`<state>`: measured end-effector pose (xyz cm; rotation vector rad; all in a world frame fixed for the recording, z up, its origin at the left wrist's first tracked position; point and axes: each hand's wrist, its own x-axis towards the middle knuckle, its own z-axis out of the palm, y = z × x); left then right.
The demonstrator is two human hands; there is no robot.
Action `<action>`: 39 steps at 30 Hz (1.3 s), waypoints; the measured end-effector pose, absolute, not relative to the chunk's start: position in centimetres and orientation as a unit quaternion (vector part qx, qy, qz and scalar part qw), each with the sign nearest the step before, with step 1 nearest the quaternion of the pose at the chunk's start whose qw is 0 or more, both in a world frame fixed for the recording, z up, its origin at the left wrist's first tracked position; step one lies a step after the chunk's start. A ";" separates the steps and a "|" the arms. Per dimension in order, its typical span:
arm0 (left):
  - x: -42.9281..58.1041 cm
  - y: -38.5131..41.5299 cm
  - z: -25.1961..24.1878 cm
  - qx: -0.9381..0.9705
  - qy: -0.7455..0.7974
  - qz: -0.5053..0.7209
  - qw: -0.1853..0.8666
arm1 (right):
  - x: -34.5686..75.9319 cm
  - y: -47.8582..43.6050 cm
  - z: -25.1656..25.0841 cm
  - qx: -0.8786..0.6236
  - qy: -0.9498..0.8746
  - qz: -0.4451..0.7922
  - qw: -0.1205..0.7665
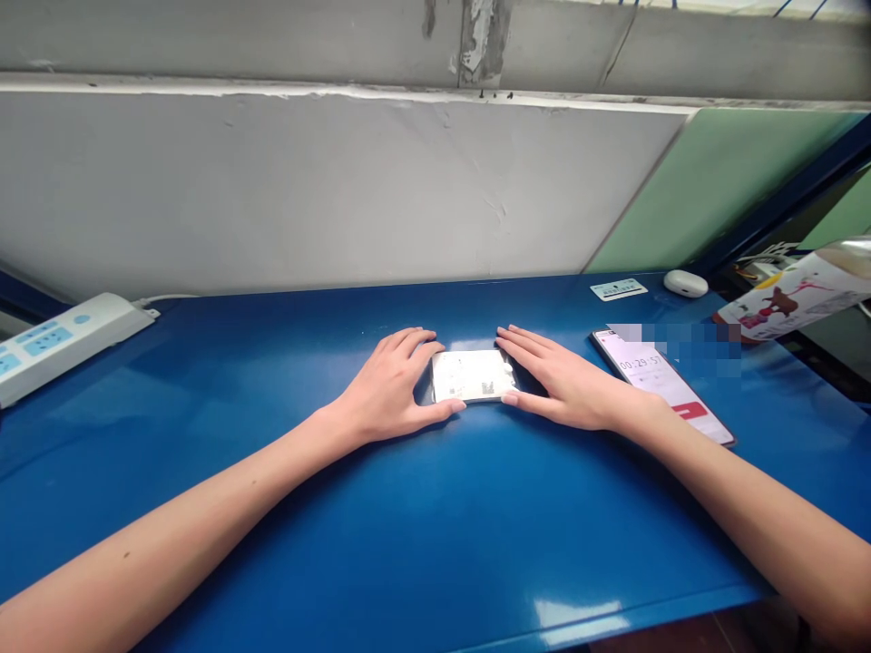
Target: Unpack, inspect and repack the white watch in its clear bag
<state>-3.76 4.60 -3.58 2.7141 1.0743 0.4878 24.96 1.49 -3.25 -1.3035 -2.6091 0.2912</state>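
Note:
A flat, white rectangular piece with small printed marks and a square code lies on the blue table, between my two hands. What kind of thing it is, I cannot make out. My left hand rests at its left side, thumb stretched along the near left corner and fingers reaching past the far left corner. On the other side, my right hand has its fingers stretched out beyond the far right corner, and its thumb tip meets the near right corner. Neither hand is closed around the piece.
A phone showing a running timer lies beside my right forearm. Behind it are a small card and a white earbud case. A printed container leans at the right; a power strip lies at the left. A wall backs the table.

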 end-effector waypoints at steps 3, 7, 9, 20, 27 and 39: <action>-3.8 4.6 -3.6 0.920 0.349 0.144 0.102 | 24.7 1.4 -3.1 -0.444 -0.883 0.106 0.111; -4.0 4.6 -3.7 0.923 0.340 0.142 0.108 | 23.9 0.9 -2.9 -0.456 -0.870 0.139 0.126; -4.0 4.6 -3.8 0.924 0.337 0.146 0.105 | 23.2 0.5 -3.0 -0.476 -0.855 0.146 0.148; -3.8 4.7 -3.7 0.925 0.339 0.145 0.093 | 22.2 0.7 -4.6 -0.481 -0.848 0.103 0.199; -3.7 4.8 -3.7 0.920 0.339 0.163 0.114 | 22.5 0.5 -4.9 -0.472 -0.849 0.121 0.205; -3.8 4.8 -3.9 0.924 0.324 0.172 0.104 | 22.8 0.9 -4.4 -0.466 -0.843 0.174 0.205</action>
